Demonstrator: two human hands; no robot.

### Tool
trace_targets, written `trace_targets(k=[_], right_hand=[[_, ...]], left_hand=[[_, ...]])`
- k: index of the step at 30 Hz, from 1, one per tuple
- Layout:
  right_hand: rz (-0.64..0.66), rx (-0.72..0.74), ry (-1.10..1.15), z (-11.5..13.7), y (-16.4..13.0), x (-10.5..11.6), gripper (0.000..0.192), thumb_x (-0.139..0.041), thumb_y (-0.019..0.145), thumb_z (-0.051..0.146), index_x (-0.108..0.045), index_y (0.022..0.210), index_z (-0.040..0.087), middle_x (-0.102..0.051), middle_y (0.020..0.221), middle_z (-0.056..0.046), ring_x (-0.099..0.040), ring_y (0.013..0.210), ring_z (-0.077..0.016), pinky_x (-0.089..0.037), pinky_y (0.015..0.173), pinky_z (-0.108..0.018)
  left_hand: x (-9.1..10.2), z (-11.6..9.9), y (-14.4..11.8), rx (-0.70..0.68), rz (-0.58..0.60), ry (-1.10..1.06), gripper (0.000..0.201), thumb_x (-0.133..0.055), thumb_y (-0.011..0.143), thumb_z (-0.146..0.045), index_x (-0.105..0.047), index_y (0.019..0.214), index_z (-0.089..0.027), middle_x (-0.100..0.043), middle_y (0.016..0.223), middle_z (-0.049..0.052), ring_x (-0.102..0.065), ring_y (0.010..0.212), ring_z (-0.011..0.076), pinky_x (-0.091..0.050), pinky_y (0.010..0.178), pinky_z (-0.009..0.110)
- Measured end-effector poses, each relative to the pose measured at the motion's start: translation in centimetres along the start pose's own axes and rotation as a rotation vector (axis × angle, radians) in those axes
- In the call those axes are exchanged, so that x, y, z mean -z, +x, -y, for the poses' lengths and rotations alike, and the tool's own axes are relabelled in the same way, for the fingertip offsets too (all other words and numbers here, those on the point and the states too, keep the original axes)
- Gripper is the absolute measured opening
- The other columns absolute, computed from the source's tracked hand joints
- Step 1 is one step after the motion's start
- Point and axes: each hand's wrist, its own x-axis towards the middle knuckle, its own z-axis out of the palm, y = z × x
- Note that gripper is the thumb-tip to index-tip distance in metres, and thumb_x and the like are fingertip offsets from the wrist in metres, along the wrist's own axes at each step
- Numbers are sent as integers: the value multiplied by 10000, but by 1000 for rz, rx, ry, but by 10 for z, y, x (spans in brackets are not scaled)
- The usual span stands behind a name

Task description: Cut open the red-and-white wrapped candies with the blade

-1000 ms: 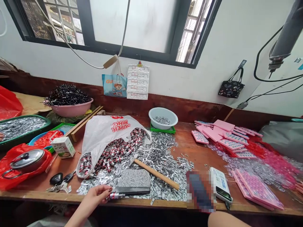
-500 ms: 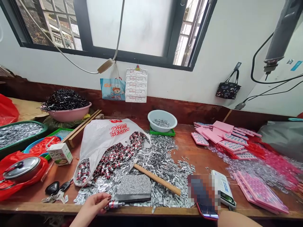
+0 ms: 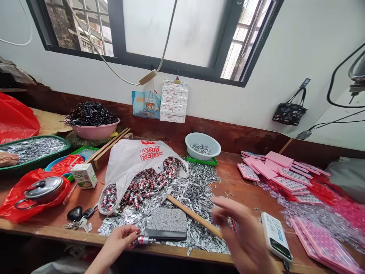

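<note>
My left hand [image 3: 122, 240] pinches a small red-and-silver cylinder [image 3: 143, 240] with a metal end, right by the front edge of a grey speckled block [image 3: 166, 220]. Blurred by motion, my right hand [image 3: 242, 232] is raised near the handle end of a wooden-handled hammer [image 3: 195, 216]. Its fingers look stretched out, with nothing seen in them. The hammer lies on a heap of small metal clips [image 3: 196, 186] behind and beside the block. More red-and-silver cylinders [image 3: 152, 182] spill from a white plastic bag [image 3: 128, 156]. A phone is mostly hidden behind my right hand.
A white device [image 3: 276, 236] and pink cards [image 3: 325, 241] lie on the right. A pale bowl [image 3: 203, 153] of metal pieces stands at the back. Keys [image 3: 80, 220], a carton [image 3: 84, 176] and a lidded pot [image 3: 44, 190] are left. Another person's hand [image 3: 8, 159] is at a green basin [image 3: 64, 146].
My right hand has come up from the lower right, over the phone toward the hammer handle. The view has shifted left, and another person's hand appears at the green basin. My left hand keeps its cylinder.
</note>
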Motion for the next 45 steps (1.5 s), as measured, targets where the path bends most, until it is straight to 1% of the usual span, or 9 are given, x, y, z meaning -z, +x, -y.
trace_targets(k=[4,9,12,15,21,29,37,42,45], right_hand=[[335,27,-190,-63,14,-76,218,-474,856,178,-611,1018,225,-641,958,-90,-596,899,-259,-513,757,-420],[373,6,-231,-106,-12,-116,267,-468,820,137,-604,1035,216,-634,978,-102,-587,888,-280,-506,757,-453],[276,40,-128,-79,-11,-109,329,-479,841,165,-570,1129,294,-601,1112,-99,-555,1019,-304,-474,857,-479],[358,32,142,-27,-6,-102,286,-487,888,225,-527,1161,301,-599,1131,-68,-555,1067,-257,-481,901,-415],[390,-32,541,41,-6,-111,152,-466,912,215,-600,978,241,-644,920,-33,-614,848,-167,-507,745,-268],[198,20,646,49,-10,-114,148,-484,880,135,-605,943,192,-609,874,-51,-599,827,-151,-501,717,-248],[177,80,668,47,-10,-106,178,-514,855,96,-614,969,189,-622,880,-54,-615,825,-152,-511,726,-250],[195,89,630,45,-11,-110,155,-493,882,128,-612,964,183,-638,878,-59,-621,825,-160,-517,734,-262],[258,55,455,20,-12,-113,155,-462,907,181,-609,956,190,-646,924,-66,-616,874,-179,-516,777,-294]], left_hand=[[-3,0,-5,-24,11,-3,483,-767,433,-573,-662,635,-147,-592,569,-11,-506,544,135,-405,524,235],[-5,8,-7,-108,25,15,451,-730,553,-569,-650,632,-132,-556,520,-19,-465,498,112,-368,514,224],[-11,7,-17,-201,6,46,407,-685,657,-537,-673,700,-132,-609,596,17,-518,566,145,-393,557,238],[-24,-8,-38,-334,-34,127,319,-613,776,-467,-698,761,-160,-655,709,54,-577,690,193,-432,640,258],[-43,-39,-71,-546,-133,198,186,-581,833,-349,-717,824,-223,-680,764,57,-621,731,219,-482,671,262],[-53,-38,-74,-904,-202,197,162,-510,865,-118,-638,881,-216,-672,829,34,-642,803,168,-529,721,236],[-53,-38,-75,-1087,-238,342,241,-504,828,-16,-618,918,-208,-679,836,33,-653,824,156,-530,751,219],[-55,-31,-71,-1027,-233,340,196,-491,852,-67,-623,891,-207,-682,854,40,-652,833,161,-517,760,223],[-44,-20,-61,-771,-163,352,140,-488,877,-175,-623,847,-192,-674,803,41,-644,760,168,-505,685,227]])
